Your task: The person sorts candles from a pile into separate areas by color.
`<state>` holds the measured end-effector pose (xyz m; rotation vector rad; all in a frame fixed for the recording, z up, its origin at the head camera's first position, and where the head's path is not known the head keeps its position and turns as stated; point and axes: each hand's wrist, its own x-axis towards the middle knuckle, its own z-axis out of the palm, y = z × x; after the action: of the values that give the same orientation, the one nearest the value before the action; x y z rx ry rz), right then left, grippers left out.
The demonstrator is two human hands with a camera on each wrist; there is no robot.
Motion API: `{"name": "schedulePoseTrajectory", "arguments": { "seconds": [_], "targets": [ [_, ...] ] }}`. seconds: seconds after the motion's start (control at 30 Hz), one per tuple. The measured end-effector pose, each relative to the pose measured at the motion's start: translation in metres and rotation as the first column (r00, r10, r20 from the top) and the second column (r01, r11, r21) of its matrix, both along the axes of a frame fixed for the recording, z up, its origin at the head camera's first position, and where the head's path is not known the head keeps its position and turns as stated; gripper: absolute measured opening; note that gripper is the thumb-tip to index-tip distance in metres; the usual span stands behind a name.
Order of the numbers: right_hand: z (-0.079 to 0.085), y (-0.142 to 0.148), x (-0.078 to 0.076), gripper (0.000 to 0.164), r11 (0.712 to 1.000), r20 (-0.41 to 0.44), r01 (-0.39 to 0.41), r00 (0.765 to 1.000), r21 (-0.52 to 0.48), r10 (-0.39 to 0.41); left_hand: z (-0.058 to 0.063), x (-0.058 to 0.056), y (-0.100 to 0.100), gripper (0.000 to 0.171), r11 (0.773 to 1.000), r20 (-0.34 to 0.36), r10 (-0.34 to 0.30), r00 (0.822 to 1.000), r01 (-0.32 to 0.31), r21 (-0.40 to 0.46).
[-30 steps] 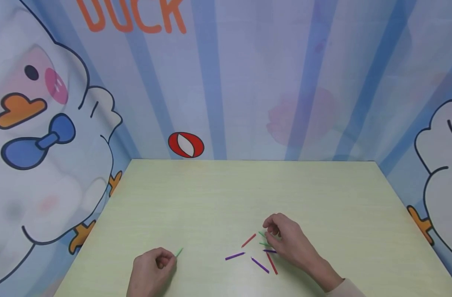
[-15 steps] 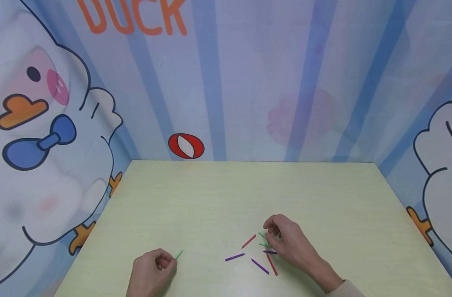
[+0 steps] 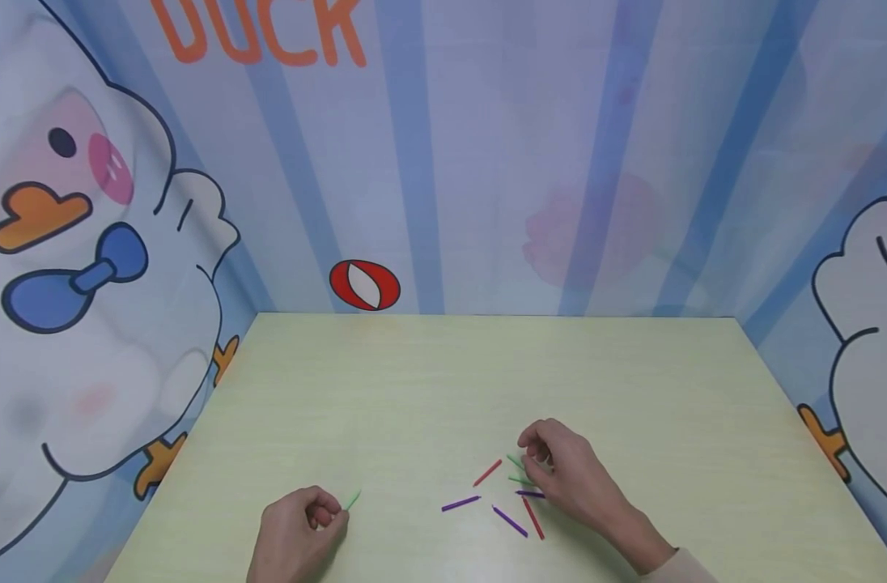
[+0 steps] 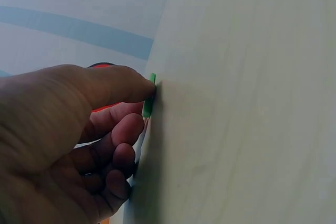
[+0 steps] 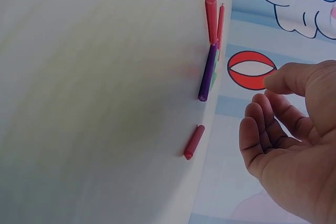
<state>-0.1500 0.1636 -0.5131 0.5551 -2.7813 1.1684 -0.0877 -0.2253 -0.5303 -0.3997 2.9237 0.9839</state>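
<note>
At the left of the table, my left hand (image 3: 299,530) pinches a thin green crayon (image 3: 352,500) between thumb and index finger. The left wrist view has the thumb over the green crayon (image 4: 148,106), low against the tabletop. My right hand (image 3: 578,476) hovers at a loose cluster of crayons, fingers loosely curled and holding nothing. Two green crayons (image 3: 515,461) are partly behind its thumb. Around it lie red crayons (image 3: 488,473) and purple crayons (image 3: 461,504). One short red crayon (image 5: 194,142) appears in the right wrist view but is hidden from the head view.
The pale wooden-look table (image 3: 414,380) ends at a blue striped backdrop (image 3: 473,162) along its far edge. Cartoon ducks (image 3: 101,308) are printed on the side walls. A red and white ball (image 3: 365,285) is printed just above the back edge.
</note>
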Motion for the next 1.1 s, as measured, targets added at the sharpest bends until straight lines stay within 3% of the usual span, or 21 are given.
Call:
{"name": "schedulePoseTrajectory", "arguments": {
  "seconds": [0.5, 1.1],
  "targets": [
    [0.0009, 0.0005, -0.0009, 0.020, 1.000, 0.017, 0.023, 1.000, 0.014, -0.023, -0.0005, 0.0008, -0.0007, 0.014, 1.000, -0.010, -0.005, 1.000, 0.005, -0.002],
    [-0.0006, 0.0035, -0.0004, 0.016, 0.993, 0.127, 0.060, 0.989, 0.098, -0.072, 0.0054, -0.0019, 0.0001, 0.011, 1.000, 0.009, 0.004, 1.000, -0.004, 0.025]
  ]
}}
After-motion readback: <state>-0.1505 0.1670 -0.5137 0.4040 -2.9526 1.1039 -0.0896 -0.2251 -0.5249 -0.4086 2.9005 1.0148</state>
